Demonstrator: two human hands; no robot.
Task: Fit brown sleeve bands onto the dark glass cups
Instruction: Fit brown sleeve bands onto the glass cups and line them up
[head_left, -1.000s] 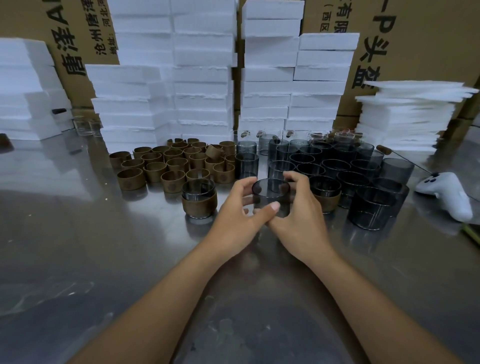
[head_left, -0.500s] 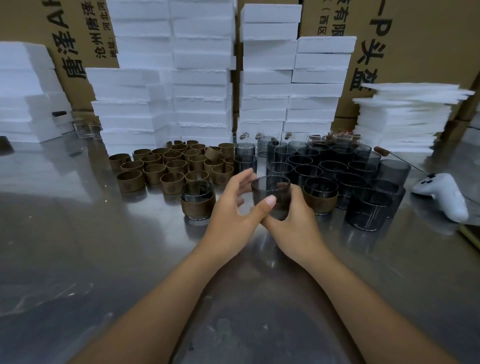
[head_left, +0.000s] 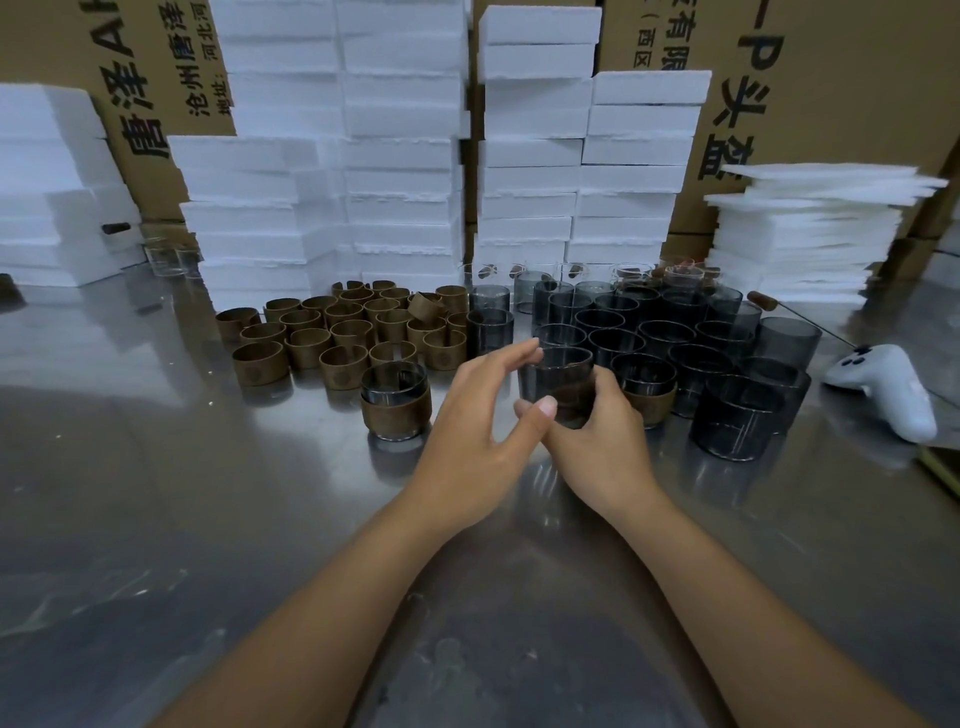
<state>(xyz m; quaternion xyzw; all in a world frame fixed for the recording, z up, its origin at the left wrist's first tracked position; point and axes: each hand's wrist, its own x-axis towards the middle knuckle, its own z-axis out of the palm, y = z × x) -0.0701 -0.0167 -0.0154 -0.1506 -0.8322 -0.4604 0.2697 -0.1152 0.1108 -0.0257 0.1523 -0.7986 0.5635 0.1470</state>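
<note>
Your steel table (head_left: 156, 519) carries loose brown bands (head_left: 258, 364) at left and dark cups (head_left: 735, 423) at right, with banded cups (head_left: 396, 408) in front. Foam stacks (head_left: 395, 156) stand behind, and a white controller (head_left: 888, 389) lies far right.

Bare table (head_left: 218, 519) before crowded cups (head_left: 670, 332)
</note>
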